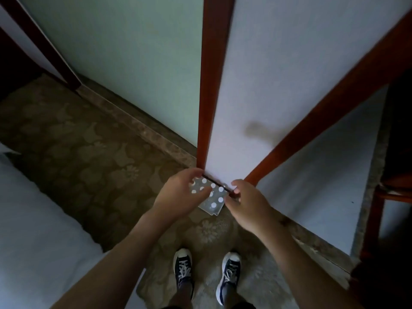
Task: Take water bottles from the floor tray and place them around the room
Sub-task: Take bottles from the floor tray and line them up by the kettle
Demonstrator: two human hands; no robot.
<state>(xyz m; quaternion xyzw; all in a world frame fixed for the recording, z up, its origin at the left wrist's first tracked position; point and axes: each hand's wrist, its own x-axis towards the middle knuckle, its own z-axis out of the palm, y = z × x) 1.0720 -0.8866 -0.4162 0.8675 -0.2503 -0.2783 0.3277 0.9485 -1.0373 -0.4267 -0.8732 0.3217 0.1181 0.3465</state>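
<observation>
The bottles [208,195], caps up in a clear pack, sit on the carpet [89,152] by the wall's foot. Left hand [178,195] and right hand [245,204] reach down, fingers loosely curled, apparently holding nothing yet, probably to lift one.

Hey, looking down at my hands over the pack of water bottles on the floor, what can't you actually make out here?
Head view only:
- Water bottles: only white caps show; the left hand and right hand cover part of the pack, so the count is unclear.
- Whether either hand grips a bottle: fingertips blurred.
- Floor tray: hidden under the shrink-wrapped pack.
- Chair: cut off by the right edge.
</observation>
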